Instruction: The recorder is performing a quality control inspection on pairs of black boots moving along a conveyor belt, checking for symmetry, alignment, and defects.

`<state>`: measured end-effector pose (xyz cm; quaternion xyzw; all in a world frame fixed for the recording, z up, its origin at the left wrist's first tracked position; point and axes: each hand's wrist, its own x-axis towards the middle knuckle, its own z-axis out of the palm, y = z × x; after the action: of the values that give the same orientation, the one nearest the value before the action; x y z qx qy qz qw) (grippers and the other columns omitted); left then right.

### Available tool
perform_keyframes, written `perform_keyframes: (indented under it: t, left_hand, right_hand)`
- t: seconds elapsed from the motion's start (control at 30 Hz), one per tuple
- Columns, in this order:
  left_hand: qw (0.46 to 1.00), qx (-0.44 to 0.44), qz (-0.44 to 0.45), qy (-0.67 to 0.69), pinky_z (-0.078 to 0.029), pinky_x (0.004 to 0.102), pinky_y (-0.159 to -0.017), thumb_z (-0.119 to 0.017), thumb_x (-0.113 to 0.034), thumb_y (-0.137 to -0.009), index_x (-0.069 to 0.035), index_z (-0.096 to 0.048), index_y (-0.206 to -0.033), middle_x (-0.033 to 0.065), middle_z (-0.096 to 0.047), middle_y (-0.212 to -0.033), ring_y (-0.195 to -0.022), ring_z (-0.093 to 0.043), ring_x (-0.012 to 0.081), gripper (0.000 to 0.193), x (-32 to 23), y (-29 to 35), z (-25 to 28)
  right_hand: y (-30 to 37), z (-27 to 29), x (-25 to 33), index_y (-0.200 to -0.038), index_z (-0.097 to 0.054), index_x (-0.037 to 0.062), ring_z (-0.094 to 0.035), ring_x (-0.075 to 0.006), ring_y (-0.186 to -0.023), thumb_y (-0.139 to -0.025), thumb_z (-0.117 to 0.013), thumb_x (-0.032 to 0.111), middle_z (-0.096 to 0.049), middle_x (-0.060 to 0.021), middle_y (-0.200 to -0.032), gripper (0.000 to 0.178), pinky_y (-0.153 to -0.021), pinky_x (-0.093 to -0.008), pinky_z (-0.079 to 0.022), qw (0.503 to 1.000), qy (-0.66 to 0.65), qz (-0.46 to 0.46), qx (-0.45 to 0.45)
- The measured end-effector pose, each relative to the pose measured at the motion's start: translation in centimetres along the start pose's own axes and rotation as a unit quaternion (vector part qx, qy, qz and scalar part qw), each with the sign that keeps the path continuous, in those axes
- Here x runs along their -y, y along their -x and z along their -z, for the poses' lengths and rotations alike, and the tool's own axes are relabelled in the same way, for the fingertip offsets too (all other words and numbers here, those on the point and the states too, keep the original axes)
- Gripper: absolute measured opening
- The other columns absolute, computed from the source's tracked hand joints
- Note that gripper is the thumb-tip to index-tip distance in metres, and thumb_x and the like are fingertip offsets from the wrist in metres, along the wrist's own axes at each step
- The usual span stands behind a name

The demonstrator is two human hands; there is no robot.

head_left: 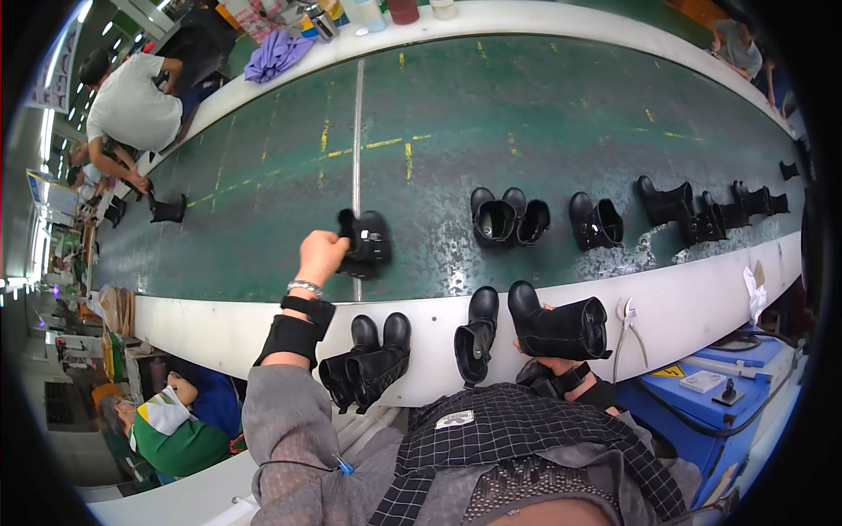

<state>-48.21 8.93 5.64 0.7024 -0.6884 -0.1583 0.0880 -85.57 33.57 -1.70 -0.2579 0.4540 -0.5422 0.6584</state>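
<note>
My left hand (323, 254) reaches over the green belt, fingers closed at the edge of a pair of black boots (372, 238). That pair is slightly blurred, and its near boot hides the fingertips. In front of me my right hand (554, 364) grips a black boot (561, 324) from below, with the boot lying on its side, toe to the upper left. Just left of it a single black boot (476, 337) stands on the white ledge. Another pair of black boots (368, 359) rests on the ledge below my left wrist.
More black boots (509, 219) stand along the green belt (456, 114) toward the right. A cable with a white end (626, 316) lies on the white ledge (421, 302). A blue machine (702, 394) is at lower right. Co-workers (140, 101) sit at the left; purple cloth (279, 57) lies beyond.
</note>
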Motion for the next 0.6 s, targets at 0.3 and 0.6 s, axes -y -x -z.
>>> perform_keyframes:
  t: [0.3,0.6]
  left_hand:
    - [0.972,0.156,-0.115,0.13,-0.048,0.0356,-0.062,-0.064,-0.019,-0.078,-0.005,-0.058,-0.097,0.0119,-0.062,-0.067,-0.063,-0.062,0.0241,0.025,-8.5,2.2,-4.4]
    - [0.983,0.028,-0.027,0.18,-0.05,0.0297,-0.064,-0.051,0.003,-0.079,-0.01,-0.055,-0.114,0.0091,-0.058,-0.081,-0.075,-0.057,0.0159,0.037,6.6,-2.3,-5.4]
  right_hand:
    - [0.5,0.1,2.1,-0.095,-0.059,0.0065,-0.059,-0.0183,-0.08,-0.067,-0.079,0.021,-0.061,-0.0049,-0.086,0.038,-0.073,-0.0326,-0.047,0.963,0.235,0.123,-0.05]
    - [0.9,0.8,2.0,-0.1,-0.058,0.0064,-0.061,-0.0166,-0.085,-0.067,-0.082,0.021,-0.063,-0.0045,-0.087,0.043,-0.078,-0.0315,-0.048,0.966,0.238,0.092,-0.04]
